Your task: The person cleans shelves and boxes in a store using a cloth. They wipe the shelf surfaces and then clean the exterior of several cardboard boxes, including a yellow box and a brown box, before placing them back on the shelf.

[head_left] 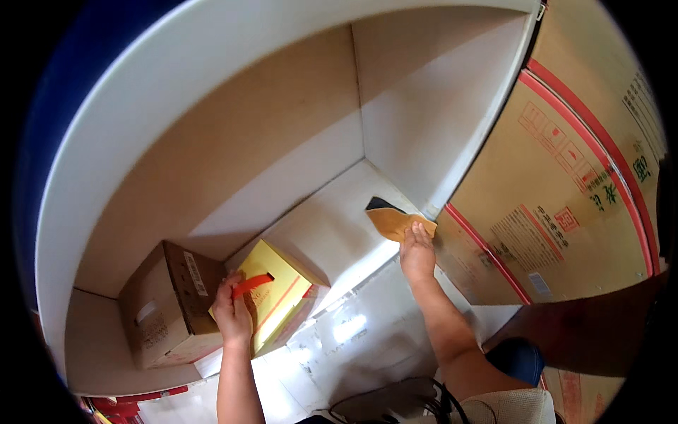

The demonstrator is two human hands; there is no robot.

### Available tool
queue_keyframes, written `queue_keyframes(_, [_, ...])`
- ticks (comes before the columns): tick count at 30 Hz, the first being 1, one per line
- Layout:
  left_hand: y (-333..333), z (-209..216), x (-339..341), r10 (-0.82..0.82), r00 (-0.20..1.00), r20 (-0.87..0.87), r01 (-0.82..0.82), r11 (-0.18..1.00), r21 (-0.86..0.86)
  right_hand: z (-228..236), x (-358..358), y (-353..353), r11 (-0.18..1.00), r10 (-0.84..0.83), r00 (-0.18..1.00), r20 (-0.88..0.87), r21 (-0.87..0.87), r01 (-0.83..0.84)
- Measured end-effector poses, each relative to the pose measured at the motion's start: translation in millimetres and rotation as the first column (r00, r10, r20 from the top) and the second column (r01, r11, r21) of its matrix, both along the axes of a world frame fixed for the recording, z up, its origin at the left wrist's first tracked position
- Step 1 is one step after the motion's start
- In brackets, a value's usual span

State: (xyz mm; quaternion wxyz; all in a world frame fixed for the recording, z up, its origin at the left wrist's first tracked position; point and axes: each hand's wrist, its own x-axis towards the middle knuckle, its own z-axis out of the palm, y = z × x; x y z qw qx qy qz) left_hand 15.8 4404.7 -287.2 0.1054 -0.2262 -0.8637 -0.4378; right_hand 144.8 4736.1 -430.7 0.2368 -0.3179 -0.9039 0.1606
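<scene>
My left hand (233, 314) is closed on a yellow gift box (288, 295) at the lower left. Its fingers curl at the box's left side, beside a red ribbon handle (252, 284) that loops out of the top. The box sits tilted at the front of a white shelf (318, 212). Off to the right, my right hand (417, 251) grips a tan cloth (390, 222) with a dark underside showing at its far edge. The cloth is by the shelf's right front corner. My right palm is hidden from view.
Left of the yellow box, a brown cardboard carton (166, 304) stands on the shelf. Large cardboard cartons (565, 191) with red stripes are stacked outside the cabinet on the right. A pale shiny tiled floor (339, 360) lies below the shelf edge.
</scene>
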Motion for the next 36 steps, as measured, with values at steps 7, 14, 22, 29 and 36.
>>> queue_keyframes(7, [0,0,-5,-0.009,0.96,-0.281,-0.048,0.98,-0.195,15,-9,-11,0.967,-0.115,0.98,-0.161,-0.243,0.073])
queue_keyframes(14, [-17,-13,-6,0.075,0.996,-0.042,-0.074,0.997,0.018,-26,-13,-160,0.882,0.039,0.932,-0.361,-0.426,-0.202])
queue_keyframes(22, [-10,-10,2,0.051,0.999,-0.003,-0.051,0.998,-0.021,-26,-50,-101,0.394,-0.784,0.517,-0.344,-0.919,-0.015])
queue_keyframes(29, [-14,-13,-8,-0.07,0.992,0.109,0.049,0.981,0.187,-97,-45,-2,0.103,-0.917,0.31,-0.252,-0.898,-0.427])
queue_keyframes(36, [-6,10,1,0.015,0.977,0.211,-0.051,0.985,0.167,-90,-46,-178,-0.335,-0.866,0.499,0.03,-0.775,-0.535])
